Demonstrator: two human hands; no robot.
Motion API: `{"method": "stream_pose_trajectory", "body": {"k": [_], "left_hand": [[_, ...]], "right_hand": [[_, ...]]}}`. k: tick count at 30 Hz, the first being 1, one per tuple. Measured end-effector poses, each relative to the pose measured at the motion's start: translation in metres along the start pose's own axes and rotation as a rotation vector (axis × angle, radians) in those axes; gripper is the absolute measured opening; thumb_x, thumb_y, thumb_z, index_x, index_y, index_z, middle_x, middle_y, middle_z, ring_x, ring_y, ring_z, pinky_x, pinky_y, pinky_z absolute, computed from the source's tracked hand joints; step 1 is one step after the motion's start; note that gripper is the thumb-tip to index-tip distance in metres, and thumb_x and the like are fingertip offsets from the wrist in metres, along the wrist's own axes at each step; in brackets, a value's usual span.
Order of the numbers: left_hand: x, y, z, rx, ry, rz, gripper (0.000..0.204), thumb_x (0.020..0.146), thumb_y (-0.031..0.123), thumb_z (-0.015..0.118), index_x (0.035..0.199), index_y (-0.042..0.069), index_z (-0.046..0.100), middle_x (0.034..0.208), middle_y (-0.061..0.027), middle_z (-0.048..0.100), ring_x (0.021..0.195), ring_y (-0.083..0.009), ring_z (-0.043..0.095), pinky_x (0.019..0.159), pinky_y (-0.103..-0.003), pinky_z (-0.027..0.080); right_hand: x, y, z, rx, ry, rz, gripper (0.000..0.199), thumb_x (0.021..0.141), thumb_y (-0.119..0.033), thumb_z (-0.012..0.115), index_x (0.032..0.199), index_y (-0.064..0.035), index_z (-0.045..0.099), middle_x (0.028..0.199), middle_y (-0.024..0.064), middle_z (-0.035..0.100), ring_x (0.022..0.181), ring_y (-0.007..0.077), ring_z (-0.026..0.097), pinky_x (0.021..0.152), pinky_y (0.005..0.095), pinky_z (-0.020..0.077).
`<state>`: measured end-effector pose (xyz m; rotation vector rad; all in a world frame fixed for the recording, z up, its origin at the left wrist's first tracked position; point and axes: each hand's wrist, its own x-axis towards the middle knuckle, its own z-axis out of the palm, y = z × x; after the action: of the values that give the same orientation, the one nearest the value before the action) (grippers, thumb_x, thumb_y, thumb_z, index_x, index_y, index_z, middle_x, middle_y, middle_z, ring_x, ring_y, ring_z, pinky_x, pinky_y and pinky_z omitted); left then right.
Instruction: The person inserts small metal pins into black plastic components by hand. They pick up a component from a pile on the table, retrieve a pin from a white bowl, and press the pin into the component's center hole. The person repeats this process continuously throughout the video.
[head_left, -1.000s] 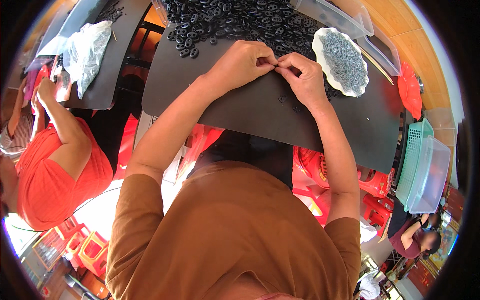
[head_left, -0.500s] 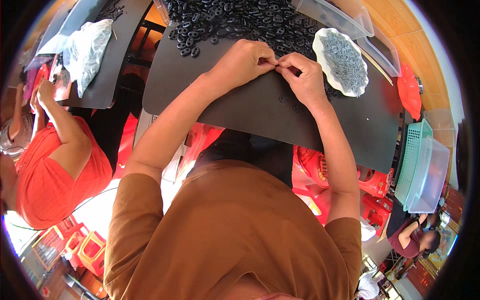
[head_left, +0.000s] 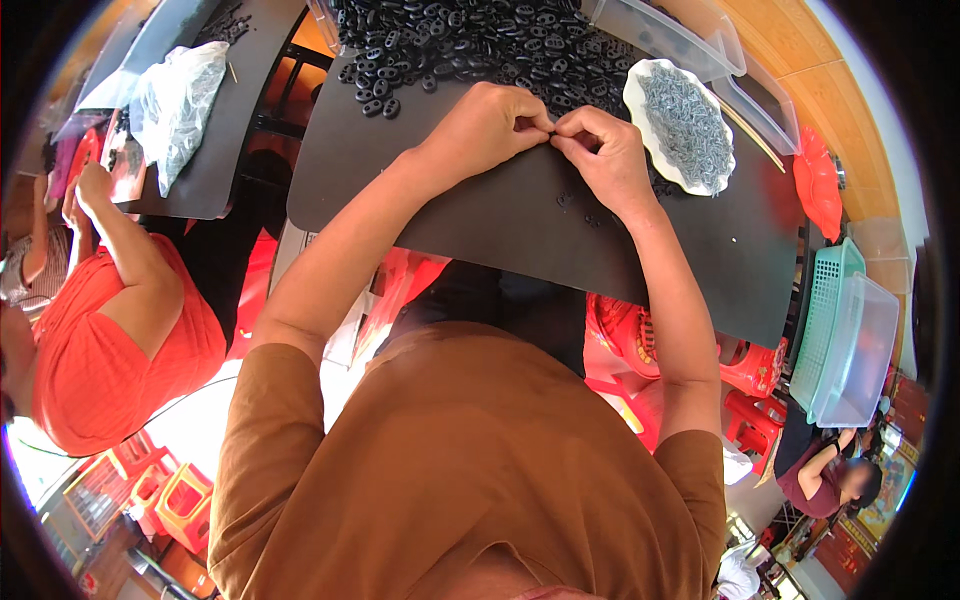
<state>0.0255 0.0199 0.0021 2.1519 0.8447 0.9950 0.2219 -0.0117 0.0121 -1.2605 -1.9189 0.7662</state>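
Above the dark table (head_left: 480, 225), my left hand (head_left: 495, 125) and my right hand (head_left: 605, 150) meet fingertip to fingertip. Both are closed in a pinch on a small dark piece, mostly hidden by the fingers. Just beyond them spreads a heap of black oval plastic pieces with holes (head_left: 460, 45). Close by my right hand stands a white scalloped dish (head_left: 637, 105) full of small grey metal pieces (head_left: 687, 125). A few tiny black bits (head_left: 592, 220) lie on the table below my right hand.
Clear plastic bins (head_left: 690, 45) stand at the back right, beside thin sticks (head_left: 755, 137) and a red dish (head_left: 818, 185). A green basket (head_left: 822, 315) is at the far right. At left, a person in red (head_left: 130, 340) sits by another table with a plastic bag (head_left: 180, 110).
Almost nothing differs: my hands keep the same pinch with only a slight shift of the fingers, and the view has moved a little.
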Motion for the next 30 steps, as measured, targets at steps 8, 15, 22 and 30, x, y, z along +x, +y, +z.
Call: {"method": "stream_pose_trajectory", "body": {"k": [8,15,22,30], "left_hand": [[0.001,-0.001,-0.014,-0.242,0.151,-0.235,0.019,0.090,0.013,0.066,0.104,0.001,0.071,0.083,-0.0048,0.072,0.075,-0.0075,0.064,0.070,-0.024,0.052],[0.005,-0.003,-0.011,-0.074,0.175,-0.098,0.014,0.089,0.010,0.067,0.100,0.003,0.073,0.084,-0.0073,0.072,0.074,-0.0132,0.067,0.072,-0.026,0.053],[-0.003,0.009,-0.005,0.059,0.100,-0.025,0.051,0.083,0.004,0.069,0.131,0.012,0.056,0.113,-0.0109,0.062,0.095,-0.0214,0.065,0.080,-0.032,0.054],[-0.002,0.043,0.029,0.207,-0.037,0.226,0.080,0.076,0.000,0.070,0.146,0.018,0.036,0.115,-0.0138,0.055,0.105,-0.0335,0.057,0.088,-0.041,0.052]], "right_hand": [[0.021,0.001,-0.043,0.385,-0.136,0.161,0.012,0.085,-0.006,0.070,0.096,-0.0050,0.066,0.082,-0.0017,0.065,0.075,0.0053,0.061,0.067,0.0211,0.0488],[0.103,0.026,-0.137,0.576,0.389,-0.026,0.034,0.087,-0.005,0.068,0.119,0.0003,0.057,0.103,0.0083,0.064,0.097,0.0173,0.065,0.084,0.0264,0.0511],[0.083,0.038,-0.084,0.930,0.445,0.088,0.036,0.089,-0.001,0.064,0.123,-0.0004,0.054,0.114,0.0121,0.063,0.094,0.0213,0.065,0.076,0.0279,0.0521],[0.065,0.020,-0.037,1.047,0.456,0.132,0.032,0.089,-0.002,0.065,0.119,-0.0036,0.056,0.114,0.0103,0.064,0.088,0.0164,0.063,0.071,0.0247,0.0511]]}}
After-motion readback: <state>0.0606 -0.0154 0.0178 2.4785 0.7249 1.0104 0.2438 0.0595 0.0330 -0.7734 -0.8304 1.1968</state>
